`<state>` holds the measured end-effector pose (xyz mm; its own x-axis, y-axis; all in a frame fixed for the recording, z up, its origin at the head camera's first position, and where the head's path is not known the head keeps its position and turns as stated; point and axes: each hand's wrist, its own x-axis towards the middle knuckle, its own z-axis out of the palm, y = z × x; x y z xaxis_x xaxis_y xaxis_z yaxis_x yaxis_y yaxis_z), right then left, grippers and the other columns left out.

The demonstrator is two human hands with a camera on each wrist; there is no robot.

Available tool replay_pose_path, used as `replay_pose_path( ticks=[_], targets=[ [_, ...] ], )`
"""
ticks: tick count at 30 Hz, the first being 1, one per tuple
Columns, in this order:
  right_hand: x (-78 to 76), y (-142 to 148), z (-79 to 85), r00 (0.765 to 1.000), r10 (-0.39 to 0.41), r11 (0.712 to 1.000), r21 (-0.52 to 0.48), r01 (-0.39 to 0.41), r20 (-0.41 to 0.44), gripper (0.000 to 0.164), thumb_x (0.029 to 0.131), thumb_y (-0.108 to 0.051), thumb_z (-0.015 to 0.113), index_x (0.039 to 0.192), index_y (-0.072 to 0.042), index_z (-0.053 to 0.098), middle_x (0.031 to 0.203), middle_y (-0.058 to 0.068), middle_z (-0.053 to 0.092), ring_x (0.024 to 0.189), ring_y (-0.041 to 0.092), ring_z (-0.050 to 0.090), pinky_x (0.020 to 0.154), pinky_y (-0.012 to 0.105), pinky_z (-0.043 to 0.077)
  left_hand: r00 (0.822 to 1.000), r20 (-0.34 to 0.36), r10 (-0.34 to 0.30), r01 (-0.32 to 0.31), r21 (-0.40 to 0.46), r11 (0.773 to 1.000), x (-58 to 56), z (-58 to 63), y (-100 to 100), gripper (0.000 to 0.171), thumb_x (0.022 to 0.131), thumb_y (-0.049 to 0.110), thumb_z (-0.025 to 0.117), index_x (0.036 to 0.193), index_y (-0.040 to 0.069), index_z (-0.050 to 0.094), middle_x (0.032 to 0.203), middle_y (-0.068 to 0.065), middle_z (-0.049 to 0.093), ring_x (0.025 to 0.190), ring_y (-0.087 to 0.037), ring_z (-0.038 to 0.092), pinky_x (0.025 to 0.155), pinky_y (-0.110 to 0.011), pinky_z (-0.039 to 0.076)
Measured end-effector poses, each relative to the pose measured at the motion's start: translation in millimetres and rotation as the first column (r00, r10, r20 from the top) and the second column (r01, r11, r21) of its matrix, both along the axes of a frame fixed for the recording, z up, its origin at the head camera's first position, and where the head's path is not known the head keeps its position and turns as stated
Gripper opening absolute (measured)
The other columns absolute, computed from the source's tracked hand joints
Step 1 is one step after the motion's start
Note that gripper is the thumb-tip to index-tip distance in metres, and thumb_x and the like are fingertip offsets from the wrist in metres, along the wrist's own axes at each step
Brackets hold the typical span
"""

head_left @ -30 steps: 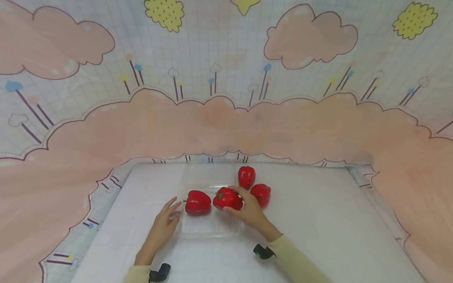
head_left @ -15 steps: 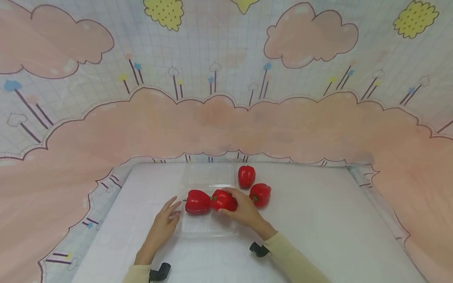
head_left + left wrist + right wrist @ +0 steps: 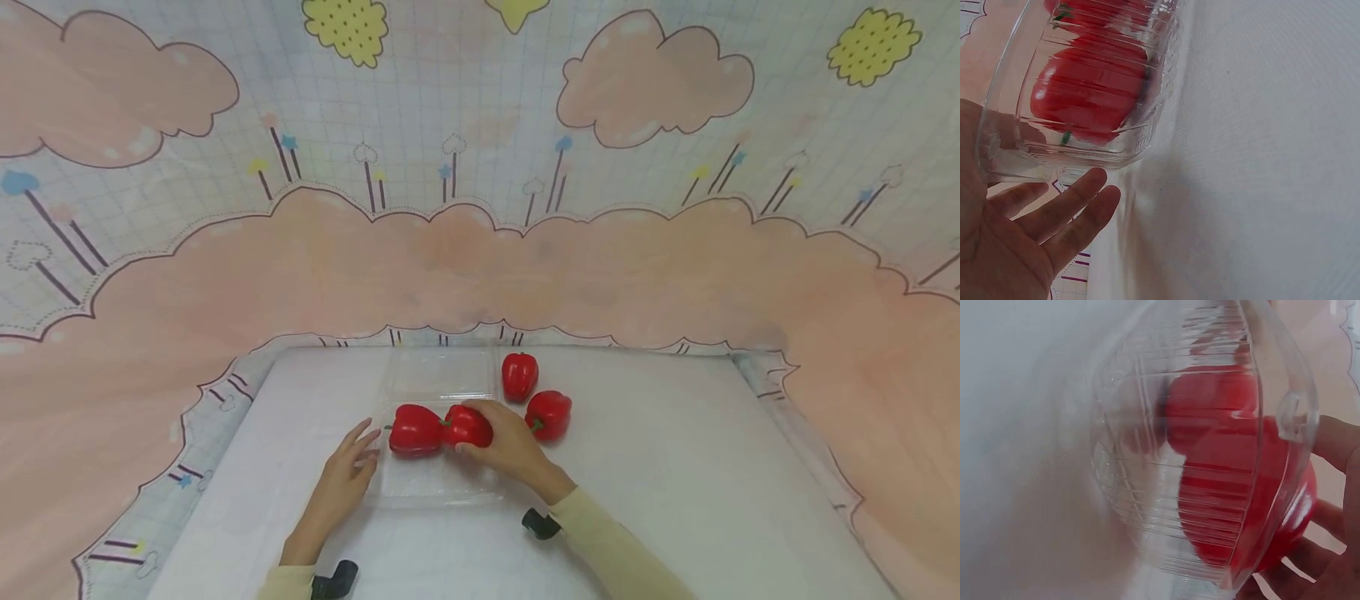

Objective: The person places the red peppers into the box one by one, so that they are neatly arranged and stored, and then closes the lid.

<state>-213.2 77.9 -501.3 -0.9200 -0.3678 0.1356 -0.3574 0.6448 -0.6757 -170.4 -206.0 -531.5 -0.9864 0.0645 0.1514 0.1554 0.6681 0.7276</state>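
Observation:
A clear plastic clamshell box [image 3: 442,486] lies with its lid [image 3: 442,375] folded back. Inside its left half sits one red bell pepper [image 3: 415,431], stem toward the left. My right hand [image 3: 510,442] grips a second red bell pepper [image 3: 469,426] over the right half, its green stem right against the first one. In the right wrist view the fingers curl round this pepper [image 3: 1297,519], behind the box wall. My left hand [image 3: 347,471] rests at the box's left side, fingers extended; in the left wrist view its fingertips [image 3: 1094,181] are right at the box wall.
Two more red bell peppers lie on the white table [image 3: 675,467] right of the box, one at the back [image 3: 519,377] and one nearer [image 3: 549,415], close by my right wrist. A cartoon-printed cloth [image 3: 480,267] hangs behind the table.
My right hand has moved left with its pepper, from the box's right side to close against the first pepper. The pepper's stem has turned leftward. The left hand stays in place.

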Motion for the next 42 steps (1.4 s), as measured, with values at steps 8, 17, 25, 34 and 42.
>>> replay_pose_path(
  ticks=[8,17,25,34,42],
  targets=[
    [-3.7,-1,-0.6,1.0,0.005,0.999,0.034,-0.005,0.01,0.072,0.077,-0.034,0.082,0.14,-0.026,0.049,0.134,-0.004,0.057,0.126,0.02,0.053,0.091,0.04,0.059,1.0,-0.021,-0.004,0.004,0.001,1.0,-0.3,-0.1,-1,0.046,0.095,0.004,0.057,0.14,0.003,0.052,0.155,-0.014,0.038,0.115,-0.033,0.066,0.091,-0.045,0.058],
    [-11.1,-6,0.9,0.999,0.038,0.991,0.13,-0.038,0.009,0.069,0.077,-0.04,0.081,0.138,-0.026,0.051,0.132,-0.004,0.059,0.124,0.018,0.054,0.091,0.036,0.059,1.0,-0.022,-0.006,0.006,0.011,1.0,0.3,-0.7,-1,0.046,0.095,0.002,0.057,0.14,0.002,0.052,0.155,-0.015,0.038,0.115,-0.033,0.066,0.09,-0.043,0.058],
    [-15.1,-8,-1.5,0.999,0.04,0.985,0.166,-0.041,0.009,0.064,0.078,-0.042,0.081,0.134,-0.027,0.055,0.125,-0.007,0.061,0.12,0.016,0.052,0.089,0.033,0.059,1.0,-0.016,0.0,0.0,0.008,1.0,0.7,-0.5,0,0.046,0.095,0.002,0.057,0.14,0.003,0.052,0.155,-0.015,0.038,0.115,-0.033,0.066,0.091,-0.044,0.057],
    [-14.9,-6,-3.3,1.0,-0.005,0.988,0.152,0.004,0.01,0.066,0.075,-0.04,0.083,0.135,-0.027,0.057,0.129,0.0,0.055,0.121,0.019,0.052,0.087,0.036,0.061,1.0,-0.021,-0.003,0.004,0.008,1.0,1.8,0.4,0,0.046,0.095,0.002,0.057,0.141,0.003,0.052,0.155,-0.015,0.039,0.115,-0.033,0.066,0.09,-0.043,0.058],
    [-12.2,-6,-4.0,0.999,-0.034,0.991,0.131,0.036,-0.013,0.063,0.076,-0.035,0.084,0.133,-0.025,0.059,0.13,0.002,0.057,0.122,0.021,0.053,0.087,0.038,0.061,1.0,-0.023,-0.005,0.005,0.004,1.0,1.8,0.1,0,0.046,0.095,0.003,0.057,0.141,0.004,0.051,0.156,-0.014,0.038,0.115,-0.033,0.066,0.091,-0.043,0.058]
  ],
)
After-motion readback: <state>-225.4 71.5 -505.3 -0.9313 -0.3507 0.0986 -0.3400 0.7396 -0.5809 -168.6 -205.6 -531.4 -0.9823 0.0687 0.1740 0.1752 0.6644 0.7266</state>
